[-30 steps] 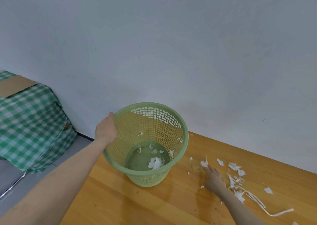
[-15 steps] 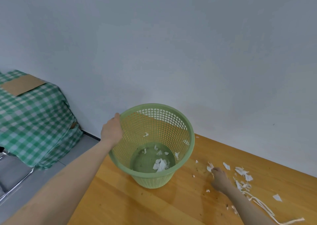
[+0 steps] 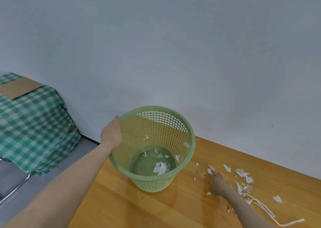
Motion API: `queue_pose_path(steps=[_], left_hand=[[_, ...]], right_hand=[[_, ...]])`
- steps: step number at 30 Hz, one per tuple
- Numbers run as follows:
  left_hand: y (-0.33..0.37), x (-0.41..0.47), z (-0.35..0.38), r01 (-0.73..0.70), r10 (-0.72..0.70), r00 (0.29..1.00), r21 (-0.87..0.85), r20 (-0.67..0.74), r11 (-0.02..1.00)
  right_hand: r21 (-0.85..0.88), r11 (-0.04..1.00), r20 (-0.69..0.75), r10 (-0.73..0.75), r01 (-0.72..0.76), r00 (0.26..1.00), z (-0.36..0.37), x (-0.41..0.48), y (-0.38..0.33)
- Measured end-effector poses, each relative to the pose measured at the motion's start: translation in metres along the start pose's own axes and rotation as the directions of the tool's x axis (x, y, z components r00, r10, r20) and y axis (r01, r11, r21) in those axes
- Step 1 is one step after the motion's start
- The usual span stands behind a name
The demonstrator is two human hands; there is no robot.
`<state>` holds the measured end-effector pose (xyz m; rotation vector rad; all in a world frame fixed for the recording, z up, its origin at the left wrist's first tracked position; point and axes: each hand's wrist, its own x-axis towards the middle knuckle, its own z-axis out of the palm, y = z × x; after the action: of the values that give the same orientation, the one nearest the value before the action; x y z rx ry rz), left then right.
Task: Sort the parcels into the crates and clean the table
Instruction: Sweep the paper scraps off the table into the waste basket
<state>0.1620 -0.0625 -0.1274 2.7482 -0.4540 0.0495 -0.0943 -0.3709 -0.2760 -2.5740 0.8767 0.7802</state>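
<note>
The left grip (image 3: 112,134) was clenched on the left rim of a green mesh wastebasket (image 3: 192,137), thumb up along the rim's edge, the other fingers hidden behind the hand. The right grip (image 3: 218,182) was released and lay flat on the desk (image 3: 139,210), fingers stretched out, their tips touching the nearest of the torn white paper scraps (image 3: 243,175) scattered to the basket's right. A long pale strip (image 3: 260,207) trailed toward the near right beside that forearm. The basket stood near the desk's far left edge, close to the wall (image 3: 173,54), with more white shreds (image 3: 161,168) on its bottom. Off to the left, beyond the desk, a green checked cloth (image 3: 34,123) covered something bulky, with a piece of brown cardboard (image 3: 19,87) lying on top.
</note>
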Motion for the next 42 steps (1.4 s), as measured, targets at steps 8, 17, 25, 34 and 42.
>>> queue_pose_path(steps=[8, 17, 25, 34, 42], left_hand=[[-0.002, 0.001, -0.003, 0.013, -0.012, 1.0, 0.009, -0.001, 1.0], [-0.002, -0.001, -0.007, 0.025, -0.025, 1.0, 0.01, 0.017, 1.0], [-0.003, -0.003, -0.008, -0.008, 0.008, 1.0, 0.002, 0.009, 1.0], [0.004, 0.0, -0.007, -0.001, 0.001, 1.0, 0.017, 0.01, 1.0], [0.0, 0.001, -0.003, 0.002, -0.002, 1.0, 0.008, 0.011, 1.0]], right_hand=[[-0.024, 1.0, -0.008, 0.01, -0.01, 1.0, 0.0, 0.003, -0.008], [0.41, 0.88, -0.418, -0.053, 0.241, 0.907, -0.069, -0.035, -0.035], [0.208, 0.566, -0.809, -0.359, 0.798, 0.466, -0.128, -0.127, -0.13], [-0.296, 0.781, -0.599, -0.601, 0.55, 0.53, -0.091, -0.106, -0.15], [0.025, 0.709, -0.902, -0.287, 0.704, 0.322, -0.065, -0.103, -0.147]])
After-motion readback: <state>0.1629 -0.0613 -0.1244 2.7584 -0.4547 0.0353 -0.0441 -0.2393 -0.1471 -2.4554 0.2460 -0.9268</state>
